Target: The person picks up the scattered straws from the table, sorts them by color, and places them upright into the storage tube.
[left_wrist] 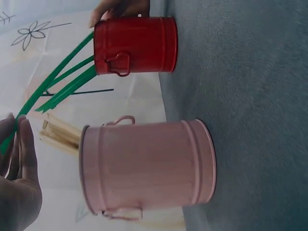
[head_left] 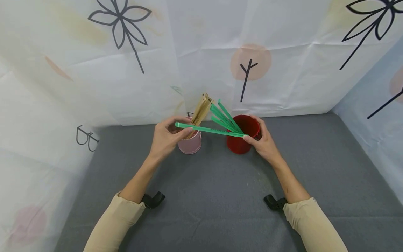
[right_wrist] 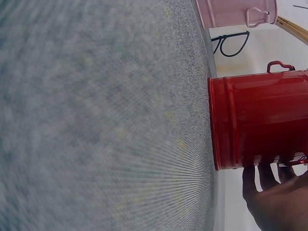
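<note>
In the head view my left hand [head_left: 167, 135] pinches the outer end of a long, thin green stick [head_left: 211, 130] with small dark print. Its other end reaches the rim of a red metal bucket [head_left: 237, 145]. Several more green sticks [head_left: 224, 117] lean left out of that bucket. My right hand [head_left: 266, 145] grips the bucket's right side, thumb at the rim by the green stick and fingers around the wall. Below my left hand stands a pink bucket [left_wrist: 144, 163], upright, holding several tan-gold sticks [head_left: 201, 110].
Both buckets stand near the back of a grey cloth-covered table [head_left: 217, 203]. A white sheet [head_left: 201, 59] printed with leaves and flowers hangs behind. Black wrist straps [head_left: 153, 200] sit on both forearms.
</note>
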Demonstrator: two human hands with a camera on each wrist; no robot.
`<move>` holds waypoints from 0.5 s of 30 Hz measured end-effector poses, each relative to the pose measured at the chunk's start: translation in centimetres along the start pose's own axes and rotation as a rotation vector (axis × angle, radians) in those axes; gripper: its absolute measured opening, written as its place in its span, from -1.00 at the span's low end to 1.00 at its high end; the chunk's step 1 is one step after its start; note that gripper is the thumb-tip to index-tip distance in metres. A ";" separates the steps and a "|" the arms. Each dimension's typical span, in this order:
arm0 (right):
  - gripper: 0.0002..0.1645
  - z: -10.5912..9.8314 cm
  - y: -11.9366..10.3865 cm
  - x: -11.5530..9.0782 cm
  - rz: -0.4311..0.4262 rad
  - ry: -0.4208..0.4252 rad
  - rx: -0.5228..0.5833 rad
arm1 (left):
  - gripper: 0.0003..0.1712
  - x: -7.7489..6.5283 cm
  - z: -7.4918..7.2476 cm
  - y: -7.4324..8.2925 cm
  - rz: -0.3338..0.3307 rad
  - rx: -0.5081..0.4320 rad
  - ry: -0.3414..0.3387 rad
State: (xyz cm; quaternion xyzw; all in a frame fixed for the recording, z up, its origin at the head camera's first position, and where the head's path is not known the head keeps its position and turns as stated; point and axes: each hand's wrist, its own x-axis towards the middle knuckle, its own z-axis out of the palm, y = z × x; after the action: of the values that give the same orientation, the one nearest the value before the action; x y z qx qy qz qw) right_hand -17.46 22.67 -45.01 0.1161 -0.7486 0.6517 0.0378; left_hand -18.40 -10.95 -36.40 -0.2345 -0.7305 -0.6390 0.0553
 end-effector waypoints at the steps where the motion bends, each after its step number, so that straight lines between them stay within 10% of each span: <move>1: -0.10 0.0 0.0 0.0 -0.002 0.001 0.001 | -0.70 0.2 0.3 -0.1 0.000 0.009 0.005; 15: -0.09 -0.1 0.2 0.1 -0.002 0.007 -0.013 | -0.76 2.7 4.3 -2.0 0.001 -0.108 0.026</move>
State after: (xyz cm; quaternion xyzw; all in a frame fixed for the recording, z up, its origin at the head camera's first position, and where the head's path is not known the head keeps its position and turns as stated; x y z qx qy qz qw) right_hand -17.58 22.74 -45.19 0.1142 -0.7526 0.6472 0.0418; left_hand -20.65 -6.23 -38.01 -0.2292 -0.6941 -0.6804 0.0523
